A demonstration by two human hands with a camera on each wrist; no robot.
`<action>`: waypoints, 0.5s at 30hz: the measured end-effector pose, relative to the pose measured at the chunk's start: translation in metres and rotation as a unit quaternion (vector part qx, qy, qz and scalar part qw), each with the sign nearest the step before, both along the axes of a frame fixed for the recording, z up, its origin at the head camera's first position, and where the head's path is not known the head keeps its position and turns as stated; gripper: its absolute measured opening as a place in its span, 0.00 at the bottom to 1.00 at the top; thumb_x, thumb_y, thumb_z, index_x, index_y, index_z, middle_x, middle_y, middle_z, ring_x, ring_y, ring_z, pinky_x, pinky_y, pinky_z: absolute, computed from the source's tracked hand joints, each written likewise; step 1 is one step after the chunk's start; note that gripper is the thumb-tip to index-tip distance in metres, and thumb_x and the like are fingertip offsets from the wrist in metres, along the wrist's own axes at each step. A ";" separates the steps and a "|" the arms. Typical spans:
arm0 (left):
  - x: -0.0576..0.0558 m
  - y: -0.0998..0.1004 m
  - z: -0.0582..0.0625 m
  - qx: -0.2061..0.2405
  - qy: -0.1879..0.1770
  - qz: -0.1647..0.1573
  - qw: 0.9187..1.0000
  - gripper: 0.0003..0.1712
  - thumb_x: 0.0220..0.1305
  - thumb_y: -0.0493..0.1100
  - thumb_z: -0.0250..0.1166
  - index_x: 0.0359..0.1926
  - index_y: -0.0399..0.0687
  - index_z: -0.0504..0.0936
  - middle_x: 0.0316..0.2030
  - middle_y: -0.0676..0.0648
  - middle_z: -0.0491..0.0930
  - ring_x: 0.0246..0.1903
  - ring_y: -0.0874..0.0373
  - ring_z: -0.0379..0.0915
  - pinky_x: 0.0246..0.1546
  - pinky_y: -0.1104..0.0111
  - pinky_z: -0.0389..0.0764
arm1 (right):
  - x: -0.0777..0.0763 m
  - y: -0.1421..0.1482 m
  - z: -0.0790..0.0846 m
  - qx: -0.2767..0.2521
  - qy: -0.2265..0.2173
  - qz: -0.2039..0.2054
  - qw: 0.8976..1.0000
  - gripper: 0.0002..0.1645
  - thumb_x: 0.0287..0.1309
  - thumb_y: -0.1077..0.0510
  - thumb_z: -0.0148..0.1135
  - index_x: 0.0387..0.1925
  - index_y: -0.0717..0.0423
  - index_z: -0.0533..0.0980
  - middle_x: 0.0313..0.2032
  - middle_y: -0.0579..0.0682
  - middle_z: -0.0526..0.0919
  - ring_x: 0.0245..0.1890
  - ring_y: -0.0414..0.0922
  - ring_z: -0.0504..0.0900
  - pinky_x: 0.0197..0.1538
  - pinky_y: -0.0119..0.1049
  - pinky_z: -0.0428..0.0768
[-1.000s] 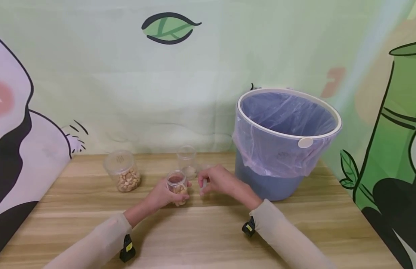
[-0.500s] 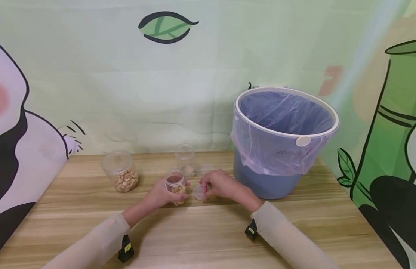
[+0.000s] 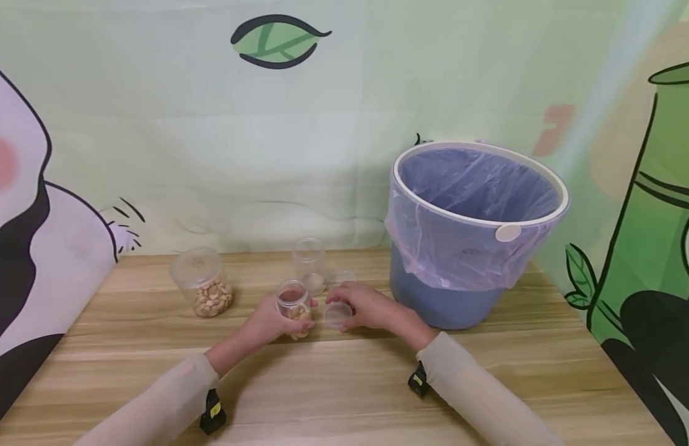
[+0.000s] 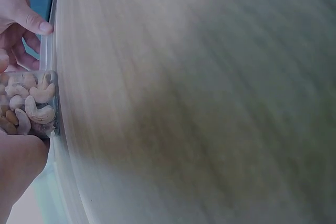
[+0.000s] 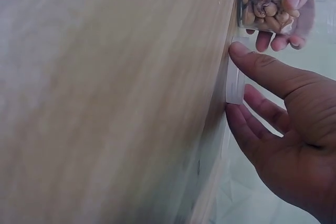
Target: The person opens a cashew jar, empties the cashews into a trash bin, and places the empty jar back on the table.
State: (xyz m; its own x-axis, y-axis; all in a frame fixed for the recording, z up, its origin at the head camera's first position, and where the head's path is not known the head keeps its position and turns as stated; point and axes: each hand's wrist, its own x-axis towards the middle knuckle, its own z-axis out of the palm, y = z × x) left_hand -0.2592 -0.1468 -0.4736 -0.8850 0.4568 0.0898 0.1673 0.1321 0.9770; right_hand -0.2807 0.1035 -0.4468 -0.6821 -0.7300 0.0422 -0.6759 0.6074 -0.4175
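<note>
At left, we see the left hand (image 3: 266, 323) wrapped around an open jar of cashews (image 3: 295, 311), as a second ago; beside it the lid (image 3: 337, 316), then tipped on edge, now lies flat on the table (image 3: 322, 390), its rim gripped between the right hand's (image 3: 371, 308) thumb and fingers.

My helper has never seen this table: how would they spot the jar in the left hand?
On the wooden table, find the blue bin, then look left of it to the left hand. That hand grips a small clear jar of cashews. Unlike the bigger nut jar farther left, its top is open.
</note>
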 end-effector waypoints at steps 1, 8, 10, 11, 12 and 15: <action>0.000 0.000 0.000 -0.002 0.005 0.001 1.000 0.28 0.53 0.28 0.76 0.55 0.31 0.78 0.50 0.31 0.83 0.43 0.52 0.84 0.39 0.69 0.85 | 0.000 0.000 0.000 0.001 -0.004 -0.002 1.000 0.30 0.50 0.59 0.80 0.55 0.58 0.79 0.51 0.55 0.81 0.42 0.48 0.78 0.47 0.37 0.77; 0.003 -0.001 0.002 -0.011 0.002 0.005 1.000 0.28 0.54 0.29 0.76 0.56 0.31 0.77 0.51 0.31 0.82 0.50 0.40 0.81 0.43 0.70 0.83 | -0.002 -0.001 -0.001 -0.016 -0.030 -0.011 0.999 0.29 0.49 0.59 0.81 0.54 0.58 0.81 0.51 0.55 0.80 0.40 0.48 0.78 0.43 0.33 0.76; 0.003 -0.001 0.003 -0.016 0.002 0.006 1.000 0.28 0.54 0.29 0.76 0.56 0.32 0.77 0.51 0.31 0.82 0.51 0.38 0.80 0.44 0.71 0.82 | -0.003 -0.002 -0.001 -0.026 -0.042 -0.015 0.999 0.29 0.48 0.59 0.81 0.54 0.57 0.82 0.48 0.55 0.80 0.38 0.45 0.76 0.42 0.31 0.74; 0.003 -0.001 0.003 -0.020 0.003 0.007 1.000 0.28 0.54 0.30 0.76 0.56 0.33 0.77 0.51 0.32 0.82 0.51 0.39 0.80 0.45 0.71 0.82 | -0.004 -0.002 -0.002 -0.030 -0.045 -0.016 0.998 0.29 0.48 0.59 0.81 0.54 0.57 0.82 0.47 0.55 0.80 0.37 0.44 0.75 0.41 0.31 0.74; 0.003 0.000 0.004 -0.022 0.005 0.006 1.000 0.28 0.54 0.30 0.76 0.56 0.33 0.77 0.51 0.32 0.82 0.51 0.39 0.80 0.45 0.71 0.82 | -0.005 -0.003 -0.002 -0.034 -0.048 -0.017 0.998 0.29 0.47 0.59 0.82 0.54 0.57 0.82 0.45 0.55 0.80 0.37 0.43 0.74 0.40 0.30 0.73; 0.002 0.000 0.005 -0.027 0.013 0.007 1.000 0.27 0.54 0.31 0.76 0.55 0.35 0.78 0.51 0.33 0.83 0.50 0.43 0.80 0.46 0.71 0.81 | -0.008 -0.006 -0.003 -0.038 -0.047 -0.015 0.998 0.30 0.47 0.59 0.82 0.55 0.56 0.83 0.43 0.54 0.80 0.36 0.42 0.72 0.39 0.29 0.72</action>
